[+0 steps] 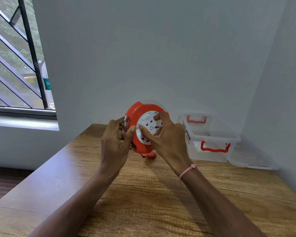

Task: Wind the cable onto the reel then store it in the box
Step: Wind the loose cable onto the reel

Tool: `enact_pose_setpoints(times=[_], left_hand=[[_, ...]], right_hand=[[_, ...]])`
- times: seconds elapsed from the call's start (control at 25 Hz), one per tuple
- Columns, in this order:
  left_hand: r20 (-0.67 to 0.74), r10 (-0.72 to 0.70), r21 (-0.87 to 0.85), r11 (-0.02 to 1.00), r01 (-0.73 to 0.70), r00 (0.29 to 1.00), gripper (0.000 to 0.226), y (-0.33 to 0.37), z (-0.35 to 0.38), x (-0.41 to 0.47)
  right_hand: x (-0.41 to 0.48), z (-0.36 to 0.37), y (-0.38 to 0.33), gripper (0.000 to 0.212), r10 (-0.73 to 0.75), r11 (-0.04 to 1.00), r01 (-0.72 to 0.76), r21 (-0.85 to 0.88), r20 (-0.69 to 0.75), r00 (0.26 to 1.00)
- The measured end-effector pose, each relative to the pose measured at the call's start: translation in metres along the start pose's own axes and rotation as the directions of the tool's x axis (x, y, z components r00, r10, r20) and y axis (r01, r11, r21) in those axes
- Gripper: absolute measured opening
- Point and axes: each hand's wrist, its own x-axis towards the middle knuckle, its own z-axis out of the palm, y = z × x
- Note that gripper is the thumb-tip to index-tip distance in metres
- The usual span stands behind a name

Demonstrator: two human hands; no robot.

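Note:
An orange cable reel with a white socket face is held upright above the wooden table. My left hand grips its left rim and back. My right hand has its fingers spread on the white face. An orange plug end hangs just below the reel, near the table top. The rest of the cable is hidden. A clear plastic box with red latches stands open at the back right.
The box's clear lid lies flat to the right of the box, by the side wall. A grey wall runs behind the table. A barred window is at the left, and the table's left edge drops to the floor.

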Motion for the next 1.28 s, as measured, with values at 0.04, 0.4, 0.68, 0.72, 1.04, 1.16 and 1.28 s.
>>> enact_pose_setpoints(times=[0.04, 0.4, 0.68, 0.72, 1.04, 1.16, 1.28], left_hand=[[-0.001, 0.0, -0.004, 1.0, 0.0, 1.0, 0.045, 0.0, 0.0, 0.0], [-0.001, 0.021, -0.008, 1.0, -0.021, 1.0, 0.037, -0.004, 0.003, -0.001], [-0.007, 0.057, 0.029, 0.998, -0.057, 0.998, 0.028, -0.005, 0.004, 0.0], [-0.008, 0.062, 0.03, 0.998, -0.062, 0.998, 0.027, -0.005, 0.004, 0.001], [-0.011, 0.077, 0.033, 0.997, -0.077, 0.997, 0.028, -0.008, 0.003, 0.0], [-0.016, 0.066, 0.035, 0.997, -0.065, 0.998, 0.031, -0.008, 0.004, -0.001], [-0.045, 0.01, 0.013, 1.0, -0.009, 0.999, 0.03, -0.004, 0.002, 0.0]], right_hand=[[0.0, 0.001, 0.0, 0.065, 0.036, 0.999, -0.036, 0.025, -0.006, 0.999], [-0.001, 0.003, -0.009, 0.042, 0.347, 0.824, -0.373, 0.427, 0.141, 0.927], [-0.002, 0.004, -0.011, 0.042, 0.466, 0.629, -0.522, 0.576, 0.258, 0.846], [-0.003, 0.004, -0.011, 0.043, 0.468, 0.612, -0.529, 0.588, 0.269, 0.841], [-0.003, 0.003, -0.012, 0.044, 0.487, 0.552, -0.556, 0.622, 0.3, 0.82], [-0.004, 0.004, -0.012, 0.042, 0.478, 0.582, -0.538, 0.61, 0.279, 0.833], [-0.003, 0.005, -0.011, 0.04, 0.433, 0.685, -0.486, 0.543, 0.232, 0.871]])
